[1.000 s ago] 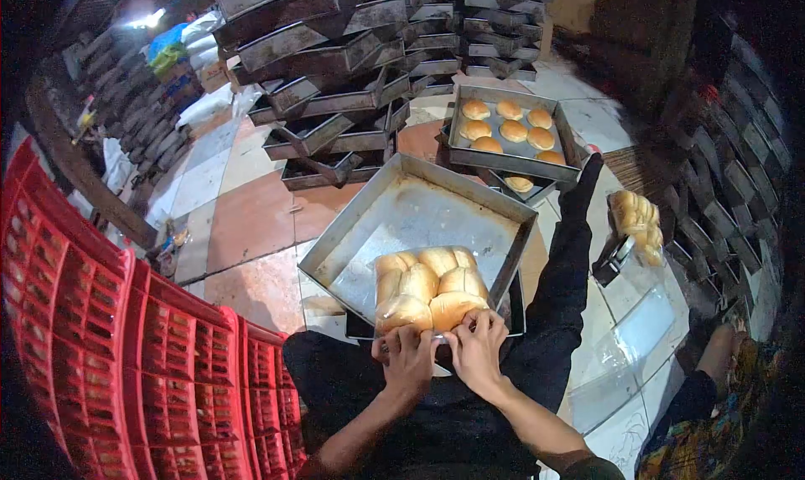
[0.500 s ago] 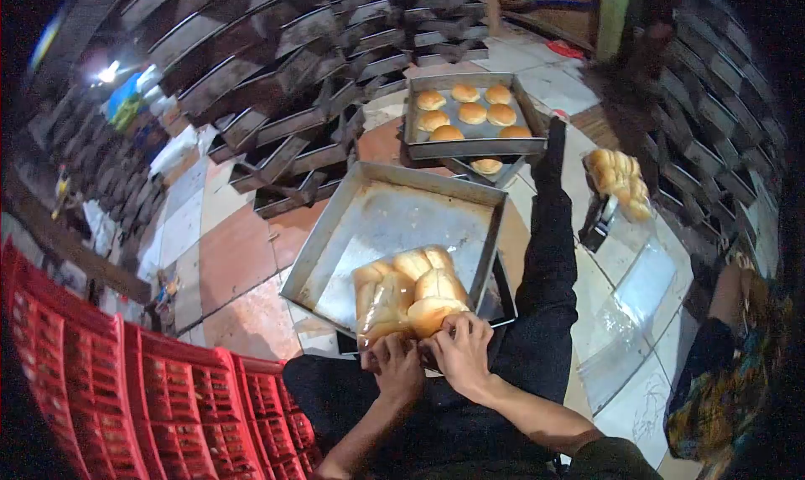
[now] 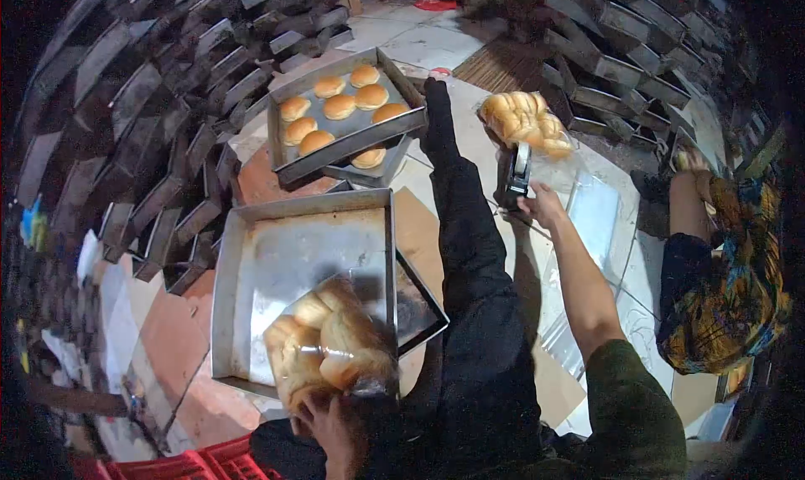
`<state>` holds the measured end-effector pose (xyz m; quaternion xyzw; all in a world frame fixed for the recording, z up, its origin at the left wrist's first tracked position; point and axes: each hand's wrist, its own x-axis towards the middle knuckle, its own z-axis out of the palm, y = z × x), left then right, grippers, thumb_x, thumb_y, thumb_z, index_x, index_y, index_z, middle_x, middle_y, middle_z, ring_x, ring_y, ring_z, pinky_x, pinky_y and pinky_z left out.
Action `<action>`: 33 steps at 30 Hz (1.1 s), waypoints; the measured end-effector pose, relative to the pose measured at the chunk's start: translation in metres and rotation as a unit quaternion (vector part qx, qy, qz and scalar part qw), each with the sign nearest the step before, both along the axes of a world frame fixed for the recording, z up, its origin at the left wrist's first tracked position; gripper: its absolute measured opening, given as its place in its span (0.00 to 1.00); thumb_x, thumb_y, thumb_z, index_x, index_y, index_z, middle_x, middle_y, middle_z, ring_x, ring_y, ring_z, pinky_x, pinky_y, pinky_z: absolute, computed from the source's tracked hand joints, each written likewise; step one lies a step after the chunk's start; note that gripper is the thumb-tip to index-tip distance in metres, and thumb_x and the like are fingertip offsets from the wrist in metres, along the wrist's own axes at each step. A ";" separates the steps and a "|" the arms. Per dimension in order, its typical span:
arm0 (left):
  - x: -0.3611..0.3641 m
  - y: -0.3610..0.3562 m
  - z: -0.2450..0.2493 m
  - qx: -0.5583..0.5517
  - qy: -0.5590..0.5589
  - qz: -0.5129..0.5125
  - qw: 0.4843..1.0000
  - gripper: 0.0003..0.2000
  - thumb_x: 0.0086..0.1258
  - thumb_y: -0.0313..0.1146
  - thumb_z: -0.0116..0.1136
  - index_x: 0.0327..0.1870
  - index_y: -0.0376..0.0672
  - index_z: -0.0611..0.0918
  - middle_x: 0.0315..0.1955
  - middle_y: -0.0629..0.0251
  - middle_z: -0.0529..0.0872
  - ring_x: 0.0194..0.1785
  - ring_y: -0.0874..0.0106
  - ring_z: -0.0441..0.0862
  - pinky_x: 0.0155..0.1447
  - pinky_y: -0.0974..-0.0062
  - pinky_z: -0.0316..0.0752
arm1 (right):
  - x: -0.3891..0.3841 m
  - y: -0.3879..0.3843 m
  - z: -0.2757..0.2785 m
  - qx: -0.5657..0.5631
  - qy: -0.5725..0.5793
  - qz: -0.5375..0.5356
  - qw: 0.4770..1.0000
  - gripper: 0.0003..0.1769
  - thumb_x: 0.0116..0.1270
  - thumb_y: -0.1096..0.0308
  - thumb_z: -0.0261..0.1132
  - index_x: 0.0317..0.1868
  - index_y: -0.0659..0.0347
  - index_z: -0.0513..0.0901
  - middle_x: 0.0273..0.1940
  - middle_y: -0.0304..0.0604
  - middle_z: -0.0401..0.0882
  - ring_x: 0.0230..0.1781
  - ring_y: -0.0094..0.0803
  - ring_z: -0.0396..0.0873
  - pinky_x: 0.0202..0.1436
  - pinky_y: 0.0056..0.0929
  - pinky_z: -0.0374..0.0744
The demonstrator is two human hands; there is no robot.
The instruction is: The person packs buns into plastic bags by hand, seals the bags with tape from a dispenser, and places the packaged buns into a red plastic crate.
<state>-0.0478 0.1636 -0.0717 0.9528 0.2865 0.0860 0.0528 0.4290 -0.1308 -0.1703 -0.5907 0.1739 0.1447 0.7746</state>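
- Stacked empty tins [image 3: 126,145]: piled rim on rim along the left, probably to save floor space.
- Red crate [image 3: 197,463]: only its top edge shows at the bottom, just beside the person's lap.
- Large metal tray [image 3: 285,254]: lies on the floor in front of the person, on top of a darker tray. It is bare apart from its near corner.
- Bag of buns [image 3: 331,346]: a clear bag of joined golden buns. It rests in that near corner of the large metal tray, so the tray appears to carry its weight.
- Left hand [image 3: 335,425]: fingers are closed around the gathered end of the bag, pinching the plastic together, seemingly to keep the mouth drawn in.
- Tray of loose buns [image 3: 323,149]: propped on another tray farther off, with the buns spaced apart.
- Outstretched leg [image 3: 461,228]: in dark cloth, lying between the trays and the right-side work area.
- Black device [image 3: 513,174]: stands upright on the tiles, touching a second bag of buns [image 3: 524,115].
- Right hand [image 3: 541,203]: the arm is extended and the fingers rest against the device. Whether they clasp it cannot be told.
- Clear plastic sheets [image 3: 591,216]: lie flat near the device, within reach.
- Another person [image 3: 721,287]: in patterned cloth at the far right, well apart.
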 end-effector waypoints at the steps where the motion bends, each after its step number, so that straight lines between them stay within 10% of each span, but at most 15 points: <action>1: -0.004 -0.001 -0.004 -0.009 -0.030 0.017 0.999 0.10 0.60 0.41 0.55 0.34 0.47 0.83 0.47 0.43 0.70 0.54 0.41 0.61 0.54 0.41 0.56 | 0.008 -0.002 -0.002 -0.004 0.006 -0.001 1.000 0.17 0.70 0.59 0.53 0.54 0.57 0.69 0.36 0.52 0.78 0.30 0.38 0.79 0.24 0.25 0.78; 5: 0.005 -0.008 0.019 0.024 0.039 0.018 0.999 0.08 0.57 0.35 0.59 0.37 0.52 0.84 0.46 0.53 0.72 0.53 0.49 0.64 0.57 0.52 0.61 | 0.030 0.002 -0.006 0.047 0.097 0.067 0.992 0.13 0.71 0.62 0.53 0.48 0.61 0.70 0.38 0.60 0.75 0.30 0.42 0.78 0.28 0.33 0.83; 11: -0.001 -0.005 0.007 0.020 0.005 0.027 0.999 0.08 0.59 0.39 0.56 0.32 0.48 0.84 0.50 0.40 0.69 0.54 0.40 0.61 0.55 0.42 0.56 | 0.022 0.020 -0.004 0.004 0.129 -0.013 0.992 0.12 0.71 0.63 0.51 0.50 0.59 0.72 0.42 0.53 0.77 0.37 0.43 0.79 0.33 0.34 0.80; 18: -0.002 -0.001 0.002 0.029 0.007 0.011 1.000 0.08 0.59 0.38 0.56 0.32 0.46 0.83 0.50 0.43 0.69 0.54 0.43 0.62 0.54 0.47 0.56 | -0.037 0.025 -0.072 -0.122 -0.160 -0.044 0.979 0.11 0.65 0.61 0.63 0.35 0.61 0.79 0.31 0.35 0.77 0.29 0.24 0.69 0.33 0.26 0.71; 22: 0.004 -0.005 0.020 0.009 -0.005 0.003 1.000 0.08 0.61 0.38 0.55 0.32 0.45 0.83 0.48 0.45 0.69 0.52 0.44 0.62 0.53 0.47 0.56 | 0.001 0.024 -0.126 0.097 0.020 0.087 0.991 0.09 0.67 0.68 0.56 0.32 0.64 0.78 0.27 0.39 0.76 0.27 0.28 0.71 0.31 0.26 0.71; 28: 0.016 0.010 0.045 -0.030 -0.014 -0.010 0.999 0.09 0.62 0.39 0.55 0.32 0.44 0.83 0.44 0.48 0.72 0.51 0.45 0.64 0.53 0.47 0.56 | -0.093 0.043 0.002 0.002 -0.140 -0.012 0.990 0.13 0.71 0.63 0.54 0.43 0.66 0.75 0.35 0.43 0.78 0.31 0.27 0.75 0.32 0.25 0.73; 33: 0.040 0.028 0.091 -0.052 0.013 0.006 0.999 0.10 0.61 0.42 0.56 0.34 0.47 0.85 0.45 0.55 0.72 0.52 0.51 0.65 0.53 0.48 0.56 | -0.186 0.103 0.112 0.128 -0.334 0.192 0.914 0.04 0.69 0.70 0.54 0.39 0.61 0.74 0.41 0.45 0.75 0.42 0.30 0.73 0.43 0.27 0.71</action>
